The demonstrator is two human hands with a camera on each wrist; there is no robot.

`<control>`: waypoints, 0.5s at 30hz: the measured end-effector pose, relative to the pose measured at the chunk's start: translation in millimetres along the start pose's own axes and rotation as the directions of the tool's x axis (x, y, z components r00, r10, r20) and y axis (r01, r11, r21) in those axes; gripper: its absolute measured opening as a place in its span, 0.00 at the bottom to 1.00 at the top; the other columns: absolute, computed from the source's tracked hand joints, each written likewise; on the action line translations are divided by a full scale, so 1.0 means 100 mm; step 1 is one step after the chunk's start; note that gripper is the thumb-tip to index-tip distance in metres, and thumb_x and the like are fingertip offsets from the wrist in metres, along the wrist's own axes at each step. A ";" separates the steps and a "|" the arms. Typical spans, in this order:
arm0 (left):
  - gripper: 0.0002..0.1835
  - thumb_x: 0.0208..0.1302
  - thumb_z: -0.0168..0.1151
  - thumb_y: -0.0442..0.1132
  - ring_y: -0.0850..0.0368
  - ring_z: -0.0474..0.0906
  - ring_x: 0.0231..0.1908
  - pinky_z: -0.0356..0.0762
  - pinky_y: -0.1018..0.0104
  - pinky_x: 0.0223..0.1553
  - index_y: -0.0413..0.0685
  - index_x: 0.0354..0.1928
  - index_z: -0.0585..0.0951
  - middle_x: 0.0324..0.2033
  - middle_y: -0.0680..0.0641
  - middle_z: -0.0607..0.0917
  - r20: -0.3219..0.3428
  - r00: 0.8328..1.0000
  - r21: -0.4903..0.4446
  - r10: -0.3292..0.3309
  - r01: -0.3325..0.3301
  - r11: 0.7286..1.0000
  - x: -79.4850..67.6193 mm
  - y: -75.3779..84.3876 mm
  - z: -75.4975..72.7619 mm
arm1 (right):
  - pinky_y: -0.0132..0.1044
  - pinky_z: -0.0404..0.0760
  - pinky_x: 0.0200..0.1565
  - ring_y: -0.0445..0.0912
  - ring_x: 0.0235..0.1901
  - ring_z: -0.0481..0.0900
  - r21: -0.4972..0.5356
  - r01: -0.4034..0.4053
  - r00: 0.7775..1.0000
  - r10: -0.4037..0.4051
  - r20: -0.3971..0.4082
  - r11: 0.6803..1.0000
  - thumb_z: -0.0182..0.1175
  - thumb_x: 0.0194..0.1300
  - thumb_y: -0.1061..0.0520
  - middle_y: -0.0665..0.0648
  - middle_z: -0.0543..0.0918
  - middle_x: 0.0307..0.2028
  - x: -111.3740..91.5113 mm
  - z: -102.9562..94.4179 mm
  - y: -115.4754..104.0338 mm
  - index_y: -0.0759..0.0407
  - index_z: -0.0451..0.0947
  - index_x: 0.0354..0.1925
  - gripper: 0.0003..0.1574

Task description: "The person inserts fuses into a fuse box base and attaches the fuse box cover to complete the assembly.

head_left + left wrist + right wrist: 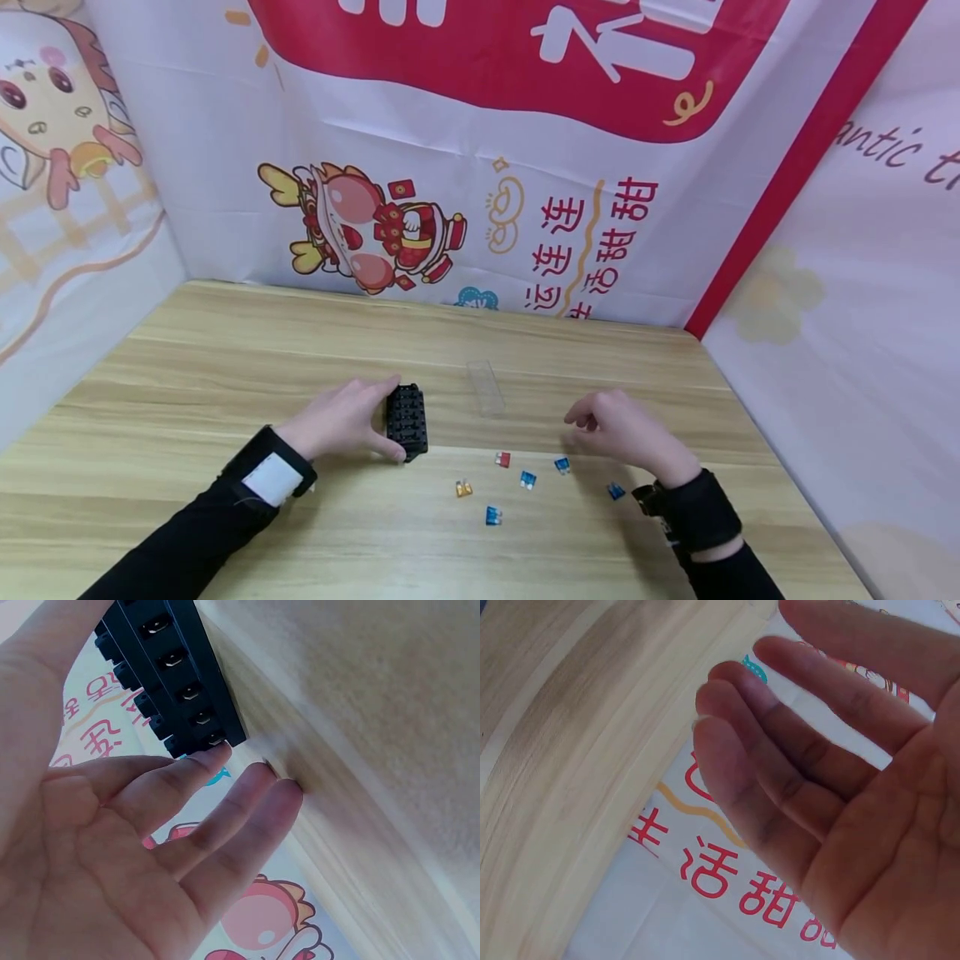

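Note:
My left hand (341,419) grips a black fuse box (407,419) by its two ends, thumb at the near end and a finger at the far end. In the left wrist view, the box (184,675) shows a row of slots with metal contacts; its other fingers stretch past it. My right hand (622,432) hovers over the table at the right, fingers loosely bent and holding nothing. Small blade fuses lie between the hands: a red fuse (503,459), an orange fuse (464,488) and several blue ones, one blue fuse (616,491) being under the right forearm's side.
A clear plastic cover (486,388) lies on the wooden table (247,350) beyond the fuses, right of the fuse box. Printed cloth (420,117) hangs behind the table and along both sides.

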State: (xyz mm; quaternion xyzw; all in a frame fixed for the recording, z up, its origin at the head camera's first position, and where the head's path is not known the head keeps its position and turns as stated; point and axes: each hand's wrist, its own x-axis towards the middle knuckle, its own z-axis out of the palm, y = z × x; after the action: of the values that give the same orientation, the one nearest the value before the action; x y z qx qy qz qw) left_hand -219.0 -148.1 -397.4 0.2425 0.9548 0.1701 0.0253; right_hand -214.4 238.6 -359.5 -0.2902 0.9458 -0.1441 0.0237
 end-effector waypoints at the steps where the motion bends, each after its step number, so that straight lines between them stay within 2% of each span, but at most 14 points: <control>1: 0.61 0.36 0.72 0.68 0.58 0.70 0.30 0.71 0.64 0.33 0.36 0.68 0.64 0.50 0.40 0.79 0.005 1.000 -0.010 -0.003 0.003 1.000 0.00 0.00 0.00 | 0.32 0.75 0.33 0.39 0.29 0.74 0.004 0.015 1.000 -0.015 0.007 1.000 0.66 0.57 0.59 0.45 0.79 0.29 0.00 0.01 0.00 0.60 0.84 0.39 0.10; 4: 0.60 0.37 0.72 0.67 0.56 0.74 0.36 0.74 0.60 0.41 0.35 0.68 0.64 0.52 0.39 0.78 0.000 1.000 -0.034 0.009 -0.009 0.999 -0.01 0.01 0.01 | 0.32 0.74 0.32 0.39 0.28 0.74 0.009 0.022 0.999 -0.022 0.034 1.000 0.67 0.57 0.57 0.44 0.78 0.28 0.01 0.04 -0.02 0.57 0.85 0.38 0.09; 6: 0.60 0.38 0.72 0.66 0.52 0.76 0.45 0.73 0.56 0.47 0.33 0.67 0.63 0.54 0.37 0.77 -0.005 1.000 -0.046 0.020 -0.020 0.999 -0.01 0.01 0.03 | 0.32 0.73 0.30 0.38 0.26 0.72 0.005 0.004 0.998 -0.004 0.055 1.000 0.67 0.57 0.56 0.43 0.76 0.26 0.02 0.06 -0.03 0.56 0.85 0.37 0.08; 9: 0.60 0.39 0.73 0.65 0.45 0.71 0.56 0.68 0.52 0.55 0.31 0.67 0.63 0.59 0.35 0.72 -0.011 1.000 -0.064 0.023 -0.024 0.998 -0.02 0.00 0.05 | 0.32 0.72 0.29 0.39 0.26 0.70 0.014 -0.015 0.997 0.014 0.082 1.000 0.68 0.57 0.54 0.43 0.75 0.26 0.03 0.09 -0.05 0.55 0.85 0.38 0.09; 15: 0.59 0.39 0.73 0.64 0.42 0.69 0.58 0.65 0.51 0.57 0.31 0.67 0.63 0.59 0.35 0.72 -0.019 0.999 -0.090 0.038 -0.040 0.995 -0.01 0.00 0.05 | 0.33 0.73 0.32 0.41 0.29 0.71 0.032 -0.022 0.996 0.019 0.092 0.999 0.69 0.56 0.55 0.44 0.76 0.28 0.04 0.10 -0.06 0.56 0.85 0.39 0.11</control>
State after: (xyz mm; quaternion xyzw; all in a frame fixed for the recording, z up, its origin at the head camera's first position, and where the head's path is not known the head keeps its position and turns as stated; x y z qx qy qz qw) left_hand -217.2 -147.0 -401.6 0.2581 0.9414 0.2156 0.0246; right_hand -212.9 229.2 -367.1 -0.2864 0.9441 -0.1460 0.0735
